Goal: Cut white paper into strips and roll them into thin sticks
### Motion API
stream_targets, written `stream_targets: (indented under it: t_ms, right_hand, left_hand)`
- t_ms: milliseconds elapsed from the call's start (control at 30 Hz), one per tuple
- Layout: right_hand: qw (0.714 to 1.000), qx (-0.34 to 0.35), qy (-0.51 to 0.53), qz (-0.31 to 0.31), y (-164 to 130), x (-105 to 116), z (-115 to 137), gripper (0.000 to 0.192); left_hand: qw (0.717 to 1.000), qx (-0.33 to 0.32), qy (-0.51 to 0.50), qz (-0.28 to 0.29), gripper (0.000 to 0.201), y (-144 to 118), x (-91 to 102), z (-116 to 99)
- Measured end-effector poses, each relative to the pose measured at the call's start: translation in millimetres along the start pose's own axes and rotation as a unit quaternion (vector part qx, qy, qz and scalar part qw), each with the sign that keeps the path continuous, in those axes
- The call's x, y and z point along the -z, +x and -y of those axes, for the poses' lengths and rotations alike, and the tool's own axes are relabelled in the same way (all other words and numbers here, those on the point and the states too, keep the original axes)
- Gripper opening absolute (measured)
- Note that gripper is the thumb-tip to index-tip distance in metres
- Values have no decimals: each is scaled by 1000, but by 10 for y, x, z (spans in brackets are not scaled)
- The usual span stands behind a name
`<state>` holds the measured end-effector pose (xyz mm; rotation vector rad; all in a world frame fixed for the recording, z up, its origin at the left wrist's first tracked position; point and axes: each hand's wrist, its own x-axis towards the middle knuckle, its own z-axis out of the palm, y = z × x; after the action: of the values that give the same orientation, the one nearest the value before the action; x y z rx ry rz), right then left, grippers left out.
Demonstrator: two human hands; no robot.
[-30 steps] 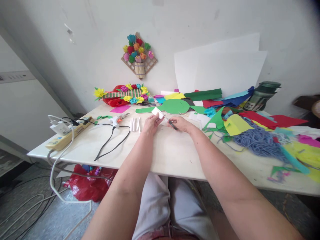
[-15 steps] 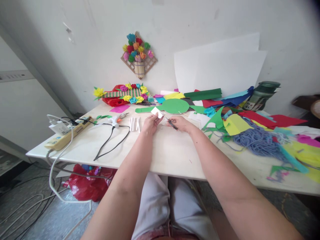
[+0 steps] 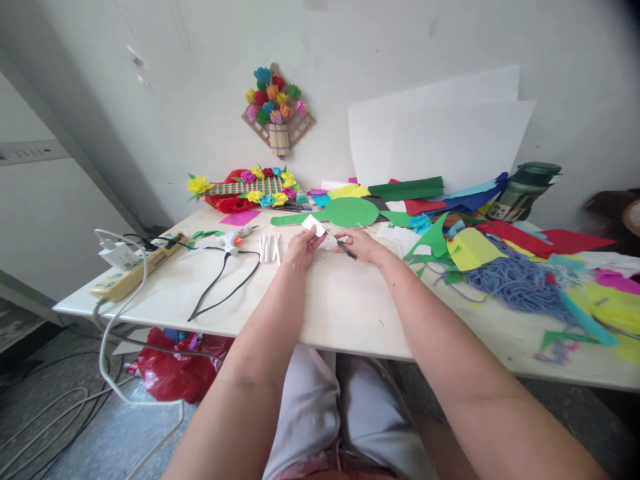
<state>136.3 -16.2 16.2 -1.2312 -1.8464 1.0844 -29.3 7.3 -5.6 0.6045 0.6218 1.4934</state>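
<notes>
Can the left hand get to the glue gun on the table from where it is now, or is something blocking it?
Probably yes. The left hand holds a white paper piece, but the glue gun lies farther left, with only small white sticks and bare table between.

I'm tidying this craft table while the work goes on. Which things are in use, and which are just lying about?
In use:
left hand holding white paper
right hand holding scissors

Lying about:
glue gun
power strip
white sticks
green cutout
blue yarn
flower frame
bottle
</notes>
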Motion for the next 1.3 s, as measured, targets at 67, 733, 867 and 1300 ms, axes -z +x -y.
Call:
stream_targets:
  t_ms: [67,733,867,1300]
  right_hand:
    - [1000,4,2,-2,-9,3,14,55]
    - [999,20,-12,-27,-36,25,47,60]
    - [999,32,1,-30,-17,55,-7,63]
    - [999,37,-16,-15,-12,84,-55,71]
  left_hand:
    - [1000,0,2,1,8,2,3,-1]
    - [1000,-13,11,-19,8,13,31,-28]
    - [999,-28,15,-21,4,-5,36,-61]
    - [997,-35,65,22,18,-15,51,-65]
